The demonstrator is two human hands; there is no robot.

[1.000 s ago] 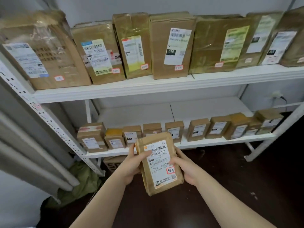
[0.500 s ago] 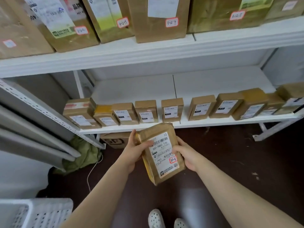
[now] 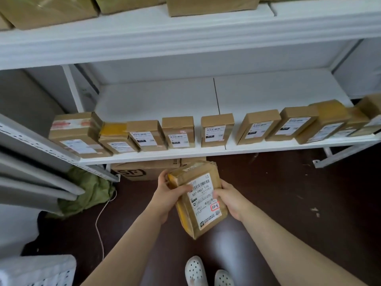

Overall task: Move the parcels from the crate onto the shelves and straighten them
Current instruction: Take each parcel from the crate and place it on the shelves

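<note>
Parcel [image 3: 201,200] between left hand [image 3: 168,198] and right hand [image 3: 228,200], near side of the lower shelf [image 3: 165,100].
Small parcels [image 3: 178,133] line that shelf's near edge; larger parcels [image 3: 210,6] sit on the upper shelf [image 3: 185,34]. A box [image 3: 144,171] lies under the lower shelf; the crate [image 3: 37,271] sits near left.

A parcel depot or storeroom: white metal shelves [image 3: 226,153] lined with labelled cardboard parcels [image 3: 217,131].

White clogs [image 3: 194,271] (perforated), pale trousers [image 3: 224,242]
</note>
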